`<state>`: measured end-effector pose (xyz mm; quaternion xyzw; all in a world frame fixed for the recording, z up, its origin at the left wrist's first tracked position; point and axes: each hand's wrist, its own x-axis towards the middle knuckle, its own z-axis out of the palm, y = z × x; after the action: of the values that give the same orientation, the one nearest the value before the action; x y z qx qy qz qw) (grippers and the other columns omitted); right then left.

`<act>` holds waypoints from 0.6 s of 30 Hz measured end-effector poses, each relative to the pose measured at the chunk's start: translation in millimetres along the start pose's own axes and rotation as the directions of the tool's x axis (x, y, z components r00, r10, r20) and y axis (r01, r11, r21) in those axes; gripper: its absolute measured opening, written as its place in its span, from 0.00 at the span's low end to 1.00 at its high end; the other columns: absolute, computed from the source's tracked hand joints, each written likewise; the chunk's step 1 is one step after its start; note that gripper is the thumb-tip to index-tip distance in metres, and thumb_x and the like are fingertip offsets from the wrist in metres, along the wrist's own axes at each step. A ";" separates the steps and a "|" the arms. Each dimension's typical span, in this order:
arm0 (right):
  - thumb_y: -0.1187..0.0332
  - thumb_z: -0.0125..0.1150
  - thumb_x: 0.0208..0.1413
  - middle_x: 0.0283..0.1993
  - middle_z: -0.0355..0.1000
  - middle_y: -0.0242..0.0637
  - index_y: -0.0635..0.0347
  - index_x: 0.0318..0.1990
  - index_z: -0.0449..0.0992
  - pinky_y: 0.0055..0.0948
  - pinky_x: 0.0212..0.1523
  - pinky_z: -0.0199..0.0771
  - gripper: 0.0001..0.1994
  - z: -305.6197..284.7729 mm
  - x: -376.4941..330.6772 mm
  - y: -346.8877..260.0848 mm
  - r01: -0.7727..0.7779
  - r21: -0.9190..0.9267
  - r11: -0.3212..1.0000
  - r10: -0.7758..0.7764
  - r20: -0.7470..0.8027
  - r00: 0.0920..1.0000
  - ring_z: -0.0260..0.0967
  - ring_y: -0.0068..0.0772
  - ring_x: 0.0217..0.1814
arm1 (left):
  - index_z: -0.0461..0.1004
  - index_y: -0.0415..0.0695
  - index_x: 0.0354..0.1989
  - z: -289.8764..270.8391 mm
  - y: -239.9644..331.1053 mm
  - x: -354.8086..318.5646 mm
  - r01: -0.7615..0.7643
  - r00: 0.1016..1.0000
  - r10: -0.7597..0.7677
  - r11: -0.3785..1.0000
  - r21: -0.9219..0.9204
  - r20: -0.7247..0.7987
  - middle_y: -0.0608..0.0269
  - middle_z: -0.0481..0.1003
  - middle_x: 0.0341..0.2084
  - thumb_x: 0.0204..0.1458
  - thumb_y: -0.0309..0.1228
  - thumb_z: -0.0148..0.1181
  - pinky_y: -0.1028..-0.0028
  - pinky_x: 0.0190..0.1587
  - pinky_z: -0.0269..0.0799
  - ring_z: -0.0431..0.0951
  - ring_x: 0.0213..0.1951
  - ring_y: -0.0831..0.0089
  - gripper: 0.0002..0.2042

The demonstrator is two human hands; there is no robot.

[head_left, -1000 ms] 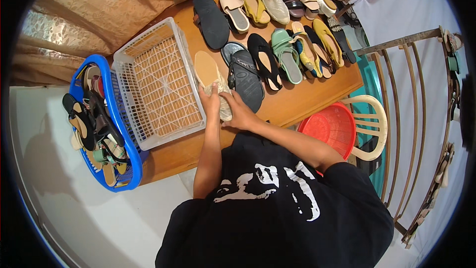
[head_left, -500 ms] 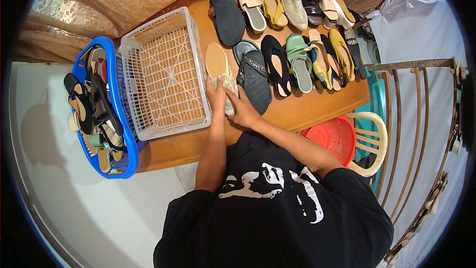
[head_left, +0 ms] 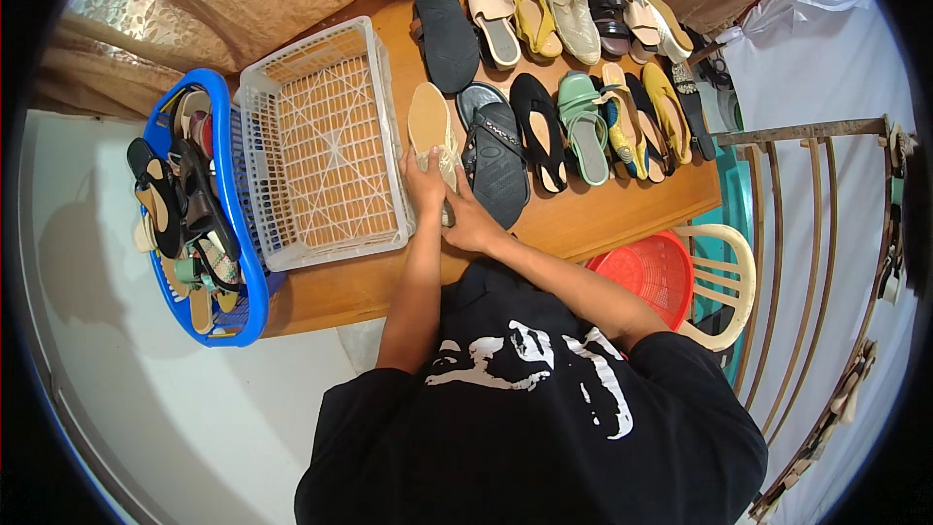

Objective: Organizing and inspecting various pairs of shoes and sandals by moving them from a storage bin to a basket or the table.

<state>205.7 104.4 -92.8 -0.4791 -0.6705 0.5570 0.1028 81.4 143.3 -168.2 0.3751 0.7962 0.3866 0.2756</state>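
Observation:
A beige slip-on mule (head_left: 430,119) with a tan insole and a pale lacy upper sits at the near edge of the table, just right of the white crate. My left hand (head_left: 425,183) is closed on the upper from the left. From the right, my right hand (head_left: 472,221) grips the same shoe near its toe, which the fingers partly cover. Close beside it on the right lies a black strappy sandal (head_left: 501,170), overlapping another dark sandal (head_left: 478,93).
A white plastic crate (head_left: 397,141) stands left on the wooden table (head_left: 330,299). Beyond it a blue basket (head_left: 255,282) holds several shoes. Two rows of footwear, including a green sandal (head_left: 583,126), fill the right. A red basket (head_left: 646,277) rests on a cream chair (head_left: 743,282).
Both hands keep hold of the mule, which stays in nearly the same place. My left fingers have shifted slightly over its upper. The view has tilted a little.

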 end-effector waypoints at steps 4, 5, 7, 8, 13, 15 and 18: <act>0.64 0.69 0.48 0.79 0.27 0.69 0.59 0.75 0.52 0.44 0.75 0.53 0.47 -1.3 -5.8 -5.1 -0.063 -0.045 0.997 0.064 0.029 0.998 0.39 0.68 0.80 | 0.58 0.28 0.69 0.3 2.6 -5.2 0.013 0.999 -0.012 0.999 -0.042 0.030 0.33 0.64 0.63 0.63 0.39 0.57 0.56 0.69 0.56 0.62 0.67 0.41 0.32; 0.64 0.69 0.48 0.79 0.27 0.69 0.59 0.75 0.52 0.44 0.75 0.53 0.47 -0.9 -9.7 -7.0 -0.052 -0.049 0.997 0.054 0.041 0.998 0.39 0.68 0.80 | 0.58 0.28 0.69 -2.0 4.1 -6.8 0.017 1.000 -0.017 0.999 -0.042 0.015 0.33 0.64 0.63 0.63 0.39 0.57 0.56 0.69 0.56 0.62 0.67 0.41 0.32; 0.63 0.70 0.47 0.79 0.30 0.69 0.61 0.73 0.57 0.42 0.75 0.52 0.44 -2.6 -19.1 -9.1 -0.021 -0.037 0.999 0.022 0.014 1.000 0.40 0.66 0.80 | 0.51 0.28 0.72 -3.2 7.3 -12.4 0.056 0.998 -0.052 0.994 -0.089 0.043 0.30 0.58 0.67 0.64 0.38 0.55 0.56 0.72 0.51 0.55 0.71 0.39 0.35; 0.63 0.70 0.47 0.79 0.30 0.69 0.61 0.73 0.57 0.42 0.75 0.52 0.44 -5.2 -24.2 -12.1 -0.005 -0.043 0.999 0.007 0.039 0.999 0.40 0.66 0.80 | 0.47 0.28 0.73 -4.6 5.1 -16.3 0.048 0.996 -0.041 0.995 -0.090 0.078 0.29 0.51 0.71 0.64 0.38 0.54 0.57 0.74 0.47 0.50 0.73 0.39 0.37; 0.68 0.73 0.43 0.79 0.40 0.61 0.64 0.69 0.64 0.39 0.68 0.67 0.41 -26.7 -47.4 10.0 0.047 0.011 0.999 -0.048 0.052 0.998 0.56 0.51 0.76 | 0.44 0.39 0.76 -15.2 45.8 -73.0 -0.015 0.962 -0.030 0.987 0.161 0.273 0.33 0.38 0.75 0.64 0.50 0.51 0.41 0.72 0.40 0.38 0.75 0.37 0.40; 0.70 0.72 0.45 0.79 0.42 0.59 0.63 0.69 0.64 0.39 0.66 0.69 0.40 -31.1 -63.6 -0.3 0.080 0.027 0.996 -0.080 0.009 0.997 0.59 0.51 0.74 | 0.41 0.44 0.78 -31.4 53.3 -99.9 0.003 0.938 -0.033 0.996 0.085 0.346 0.37 0.34 0.76 0.66 0.52 0.47 0.43 0.73 0.35 0.33 0.77 0.40 0.39; 0.73 0.70 0.48 0.79 0.45 0.54 0.60 0.70 0.64 0.39 0.62 0.74 0.38 -36.1 -80.2 -20.6 0.043 0.144 0.989 -0.038 -0.038 0.999 0.64 0.49 0.71 | 0.40 0.45 0.78 -54.4 39.4 -127.4 -0.032 0.923 0.093 0.986 -0.167 0.374 0.39 0.37 0.76 0.68 0.49 0.44 0.51 0.75 0.35 0.34 0.77 0.43 0.36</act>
<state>260.7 68.7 -30.7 -0.4661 -0.6361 0.5936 0.1603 129.1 34.4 -86.9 0.4455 0.6821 0.3766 0.4411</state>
